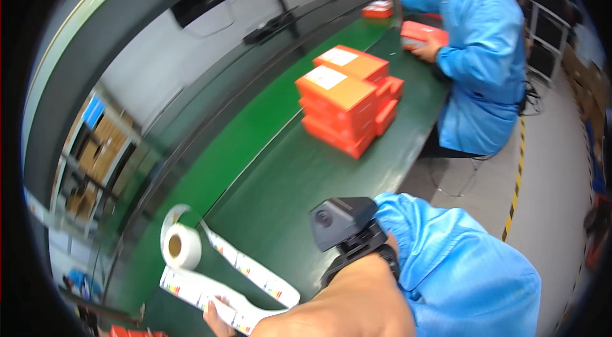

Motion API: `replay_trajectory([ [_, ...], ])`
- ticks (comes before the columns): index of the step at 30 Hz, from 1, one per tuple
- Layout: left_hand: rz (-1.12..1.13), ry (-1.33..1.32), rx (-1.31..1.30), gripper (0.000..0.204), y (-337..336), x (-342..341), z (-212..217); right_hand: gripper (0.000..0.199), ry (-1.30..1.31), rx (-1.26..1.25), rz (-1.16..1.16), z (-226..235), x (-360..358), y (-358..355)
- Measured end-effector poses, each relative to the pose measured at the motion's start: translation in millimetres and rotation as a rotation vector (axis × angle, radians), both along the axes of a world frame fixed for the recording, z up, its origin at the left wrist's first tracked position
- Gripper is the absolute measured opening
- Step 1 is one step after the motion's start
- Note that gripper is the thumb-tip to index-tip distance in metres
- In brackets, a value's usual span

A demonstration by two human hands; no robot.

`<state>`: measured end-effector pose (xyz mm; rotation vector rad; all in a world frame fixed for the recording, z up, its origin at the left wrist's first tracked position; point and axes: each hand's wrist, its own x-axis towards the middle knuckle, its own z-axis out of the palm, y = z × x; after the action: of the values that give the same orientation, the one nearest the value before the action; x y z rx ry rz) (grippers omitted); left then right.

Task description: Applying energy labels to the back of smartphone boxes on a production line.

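Observation:
A strip of white labels (191, 286) with small coloured bars runs from a white label roll (182, 246) toward me. At the bottom edge, the fingertips of my left hand (220, 319) pinch the strip's near side. My right hand (344, 305) reaches across the lower middle, close to the strip's end. Its fingers are cut off by the frame's lower edge, so their grip is hidden. A black camera device (344, 219) is strapped to my right wrist. Ahead stands a stack of orange boxes (347, 98), some with white labels on top.
The green workbench (268, 184) runs away to the upper right. A co-worker in a blue smock (488, 57) holds an orange box (422, 34) at its far end. More orange boxes (377, 9) lie there. Shelves with cartons (105, 152) stand at left.

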<state>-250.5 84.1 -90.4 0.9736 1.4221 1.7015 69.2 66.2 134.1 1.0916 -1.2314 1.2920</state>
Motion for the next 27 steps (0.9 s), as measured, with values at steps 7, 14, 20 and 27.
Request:
replay_trajectory([
  [7,0.013,-0.129,-0.053,0.030,-13.4,-30.9,-12.5,0.027,-0.025,-0.106,0.179,-12.9,-45.5,5.7],
  [14,-0.027,-0.091,-0.111,0.026,-14.1,-37.7,-20.4,0.027,-0.114,-0.220,0.340,-29.2,-79.1,6.2],
  [20,-0.066,-0.099,-0.132,0.027,-20.8,-42.9,-12.8,0.026,-0.297,-0.120,0.306,-26.3,-70.4,29.0],
  [27,-0.070,-0.154,-0.126,0.021,-18.2,-42.0,-15.5,0.024,-0.487,0.118,-0.116,-29.2,-50.8,84.1],
])
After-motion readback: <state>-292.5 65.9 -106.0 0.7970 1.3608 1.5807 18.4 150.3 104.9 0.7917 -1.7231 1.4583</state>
